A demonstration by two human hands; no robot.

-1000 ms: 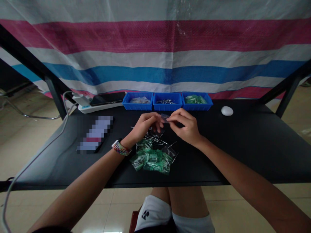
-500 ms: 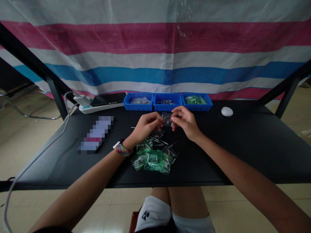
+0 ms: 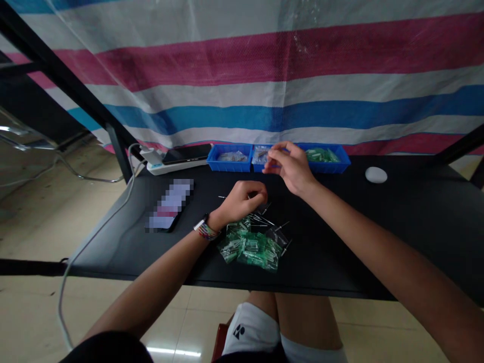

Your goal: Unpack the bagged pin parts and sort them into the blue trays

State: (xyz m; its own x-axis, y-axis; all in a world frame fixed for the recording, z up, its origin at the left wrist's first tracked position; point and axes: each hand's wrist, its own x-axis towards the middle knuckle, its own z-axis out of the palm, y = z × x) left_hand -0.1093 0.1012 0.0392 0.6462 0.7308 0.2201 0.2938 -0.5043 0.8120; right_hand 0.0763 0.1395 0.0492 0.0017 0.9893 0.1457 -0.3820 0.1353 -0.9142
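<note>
My right hand (image 3: 289, 166) is raised at the middle blue bin, its fingertips pinching a small clear plastic bag (image 3: 260, 155) in front of that bin. Slim contents show faintly through the film. My left hand (image 3: 245, 199) hovers low over a pile, its fingers curled in; whatever they hold is hidden. Beneath and beside it lie thin metal pins, like blind rivets (image 3: 262, 220), some on small clear bags. Nearer the table's front edge, several green-tinted plastic bags (image 3: 257, 250) filled with pale slim pieces overlap.
At the back stand a left blue bin (image 3: 230, 166) with clear bags, a middle blue bin (image 3: 257, 168), and a right blue bin (image 3: 328, 167) with green bags. A phone (image 3: 170, 204), a power strip (image 3: 177, 166) with a dark device, and a white mouse-shaped object (image 3: 376, 175) sit around.
My right hand has carried the clear bag up and away to the middle bin. My left hand has let go of that bag and come down over the metal pins. The view has turned slightly left.
</note>
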